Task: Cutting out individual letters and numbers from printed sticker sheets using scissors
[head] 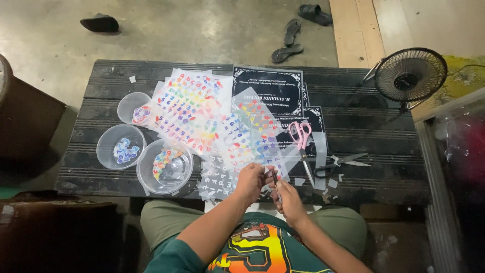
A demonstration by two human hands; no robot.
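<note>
Two hands meet at the near edge of the black counter (384, 141): the left hand (251, 183) has its grip pinched on a small clear sticker piece (269, 172) (details too small), the right hand (289, 199) grasping small scissors (276, 188), beside colourful sticker sheets (194, 108).

Three clear plastic bowls (164, 167) at the table's left; two pairs of scissors (301, 137), one pink-handled, one black-handled (339, 163). One small fan (410, 76). Four loose sandals (286, 53) on the floor.
</note>
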